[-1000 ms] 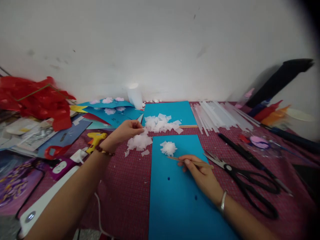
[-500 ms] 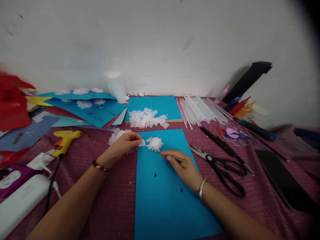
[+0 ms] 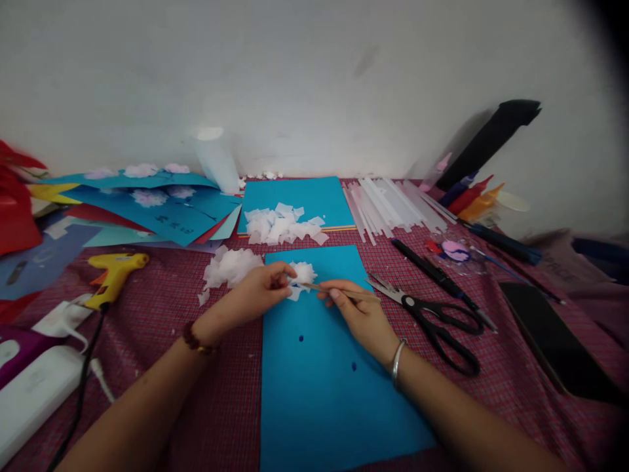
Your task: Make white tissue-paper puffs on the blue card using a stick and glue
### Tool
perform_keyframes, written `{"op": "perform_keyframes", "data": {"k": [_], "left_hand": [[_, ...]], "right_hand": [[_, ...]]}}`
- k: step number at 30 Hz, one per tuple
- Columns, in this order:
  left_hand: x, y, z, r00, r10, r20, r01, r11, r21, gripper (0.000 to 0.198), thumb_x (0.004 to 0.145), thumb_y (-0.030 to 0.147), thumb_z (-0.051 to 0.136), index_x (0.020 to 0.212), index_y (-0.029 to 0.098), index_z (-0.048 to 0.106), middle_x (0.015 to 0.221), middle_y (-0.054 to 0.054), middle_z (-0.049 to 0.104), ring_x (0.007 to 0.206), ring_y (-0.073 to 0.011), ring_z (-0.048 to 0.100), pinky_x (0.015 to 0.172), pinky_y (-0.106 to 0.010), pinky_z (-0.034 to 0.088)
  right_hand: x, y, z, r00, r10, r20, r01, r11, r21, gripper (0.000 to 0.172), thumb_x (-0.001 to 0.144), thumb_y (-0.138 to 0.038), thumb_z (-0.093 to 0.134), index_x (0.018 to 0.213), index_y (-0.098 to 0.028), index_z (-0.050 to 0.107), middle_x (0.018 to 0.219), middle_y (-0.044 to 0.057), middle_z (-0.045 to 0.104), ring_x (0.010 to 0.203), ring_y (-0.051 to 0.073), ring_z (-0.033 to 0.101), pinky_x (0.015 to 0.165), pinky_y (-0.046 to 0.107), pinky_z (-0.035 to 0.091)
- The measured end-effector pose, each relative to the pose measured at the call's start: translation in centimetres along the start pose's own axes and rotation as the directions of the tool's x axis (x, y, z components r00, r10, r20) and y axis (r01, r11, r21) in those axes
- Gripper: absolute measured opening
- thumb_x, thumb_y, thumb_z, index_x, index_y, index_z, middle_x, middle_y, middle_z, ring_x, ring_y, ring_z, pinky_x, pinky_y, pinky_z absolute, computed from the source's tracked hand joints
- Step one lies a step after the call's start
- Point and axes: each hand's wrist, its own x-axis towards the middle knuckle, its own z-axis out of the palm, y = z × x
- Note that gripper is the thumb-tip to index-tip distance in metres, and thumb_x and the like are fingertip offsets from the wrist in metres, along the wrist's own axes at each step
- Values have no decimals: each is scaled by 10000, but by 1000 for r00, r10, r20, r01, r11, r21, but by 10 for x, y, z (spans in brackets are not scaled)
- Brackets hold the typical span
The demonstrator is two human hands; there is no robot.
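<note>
My left hand (image 3: 258, 292) is closed in a pinch at a small white paper piece (image 3: 294, 294), with its fingertips beside a fluffy white paper tuft (image 3: 304, 271). The tuft is stuck or resting on the upper part of a blue sheet (image 3: 314, 406); my fingers partly cover it. My right hand (image 3: 361, 318) grips a thin wooden stick (image 3: 361, 295), its tip pointing left at the paper piece. Lower on the sheet are two dark blue dots (image 3: 301, 338). Left of the sheet lies a heap of white paper pieces (image 3: 230, 267).
More paper squares (image 3: 280, 226) lie on a blue stack (image 3: 304, 193) behind. Black-handled scissors (image 3: 432, 318), a pen (image 3: 437, 275) and a phone (image 3: 555, 341) are at right, with white sticks (image 3: 393, 206) behind. A yellow glue gun (image 3: 115, 275) and white power strip (image 3: 42, 393) sit at left.
My left hand has moved right with the paper piece, up to the white tuft. The stick's tip in my right hand now meets the paper piece. The view has shifted slightly.
</note>
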Motion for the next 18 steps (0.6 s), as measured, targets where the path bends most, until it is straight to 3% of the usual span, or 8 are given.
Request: {"op": "perform_keyframes", "data": {"k": [3,8,12,18], "left_hand": [[7,-5,5,998,15,-55,-9,995,98,182,737,206,555,917,184,533,684,35,506,624,-126,507,562,-236,374],[12,-15,6,997,50,-61,-43,993,110,204,741,171,549,943,188,522,688,36,520,624,-129,528,577,-249,402],[14,-22,9,993,87,-79,-78,991,105,205,754,176,556,956,194,529,715,27,546,654,-137,561,586,-251,421],[16,-26,10,992,101,-80,-91,988,125,195,764,177,554,958,194,539,781,4,592,709,-151,593,628,-267,455]], "right_hand": [[-2,0,0,1000,3,-14,-2,1000,19,227,899,-324,522,959,-207,707,880,50,731,755,175,666,686,307,545],[-8,0,-1,999,-11,-36,13,998,61,236,920,-359,503,959,-223,692,861,42,734,793,188,679,722,319,538],[-10,2,1,994,-90,57,93,994,-49,199,925,-304,507,988,-240,685,897,33,734,866,196,675,781,337,515],[-8,3,5,979,-181,96,197,960,-201,198,924,-244,505,1013,-234,681,944,33,728,936,197,650,865,355,475]]}}
